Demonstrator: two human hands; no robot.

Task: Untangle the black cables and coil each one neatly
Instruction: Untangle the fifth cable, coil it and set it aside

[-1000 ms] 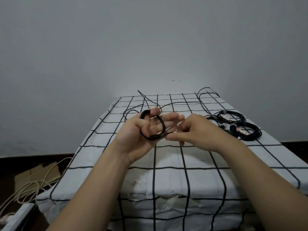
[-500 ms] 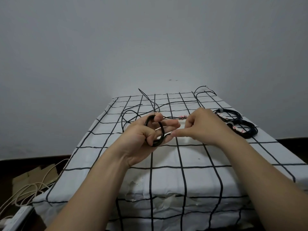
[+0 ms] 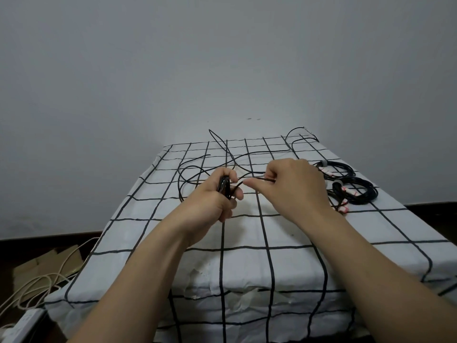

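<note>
Left hand (image 3: 212, 196), fingers open 1 s ago, now fist clamped on small cable coil (image 3: 223, 188). Right hand (image 3: 289, 184) pinches free cable strand (image 3: 259, 179) just right of coil. Another wrap likely underway; 2 finished coils (image 3: 353, 188) further right.

Both your forearms reach forward, bare. Your left hand (image 3: 212, 194) is curled closed around a small black coil. Your right hand (image 3: 291, 184) pinches, thumb extended leftward.
</note>
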